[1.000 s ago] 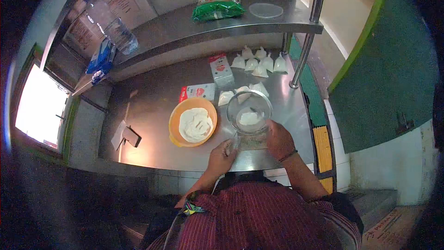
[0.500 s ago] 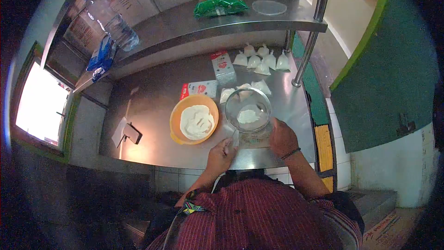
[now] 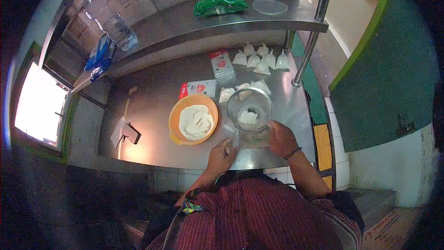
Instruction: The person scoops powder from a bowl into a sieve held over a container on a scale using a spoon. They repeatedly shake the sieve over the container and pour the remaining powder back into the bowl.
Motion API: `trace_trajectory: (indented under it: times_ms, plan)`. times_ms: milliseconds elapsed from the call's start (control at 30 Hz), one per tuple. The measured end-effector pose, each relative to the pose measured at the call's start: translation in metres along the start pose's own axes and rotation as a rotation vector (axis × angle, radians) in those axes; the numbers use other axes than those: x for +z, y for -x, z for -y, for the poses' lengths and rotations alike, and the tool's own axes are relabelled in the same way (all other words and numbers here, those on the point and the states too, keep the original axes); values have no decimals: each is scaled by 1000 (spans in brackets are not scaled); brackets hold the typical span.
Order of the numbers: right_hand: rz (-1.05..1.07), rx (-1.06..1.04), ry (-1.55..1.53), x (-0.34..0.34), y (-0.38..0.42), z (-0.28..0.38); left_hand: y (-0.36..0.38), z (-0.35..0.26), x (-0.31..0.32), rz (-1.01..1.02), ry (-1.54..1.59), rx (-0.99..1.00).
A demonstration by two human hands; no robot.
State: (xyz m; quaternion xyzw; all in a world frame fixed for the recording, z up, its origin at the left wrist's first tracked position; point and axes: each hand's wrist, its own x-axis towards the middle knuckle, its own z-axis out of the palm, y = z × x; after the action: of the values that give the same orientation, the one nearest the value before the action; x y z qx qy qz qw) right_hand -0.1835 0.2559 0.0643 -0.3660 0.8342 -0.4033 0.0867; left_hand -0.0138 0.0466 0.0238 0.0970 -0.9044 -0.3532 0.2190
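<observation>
Head view: see-through bowl [image 3: 259, 104] near the front right corner of the surface [image 3: 148, 97]; left hand [image 3: 222, 155] pinches a bag [image 3: 236, 139], best held steady; whether the right hand [image 3: 283, 141] grips the rim [image 3: 272, 111], I cannot tell.

Round grey bowl [image 3: 260, 103]: bright metallic rim, opening upward, over desk [image 3: 148, 88] near front edge; right hand [image 3: 283, 141] at near-right rim. White powder [image 3: 247, 118]: small loose heap low in bowl, wall above largely bare. Clear plastic film [image 3: 236, 138]: thin, pinched in left hand [image 3: 222, 156], just beside bowl.
</observation>
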Motion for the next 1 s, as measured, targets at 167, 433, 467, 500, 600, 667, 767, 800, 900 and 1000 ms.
trace_trajectory:
  times_ms: [167, 433, 467, 500, 600, 667, 767, 800, 900, 1000]
  plan:
    - [-10, 33, 125, 6, 0, -8, -4, -16, -8, 146, 34, -219]
    - [-46, 50, 137, -3, 3, -2, -7, -19, -10, 171, 20, -238]
    - [3, 85, 153, -2, 4, -5, -7, -18, -9, 148, 47, -196]
    - [3, 87, 153, 0, 5, -7, -7, -19, -10, 150, 47, -196]
    - [16, 12, 74, 4, 7, -5, -10, -21, -12, 148, 7, -153]
    - [-77, 17, 79, 2, 11, 7, -9, -23, -13, 169, 2, -224]
    - [-18, 8, 50, 0, 14, 20, -4, -7, -3, 80, 92, -145]
    - [-19, 8, 50, 1, 15, 21, -5, -8, -5, 81, 92, -144]
    - [29, -35, 72, 9, 18, 16, -4, -8, -7, 136, 62, -225]
    - [22, -43, 178, 12, 17, 8, -5, -5, -6, 115, 55, -170]
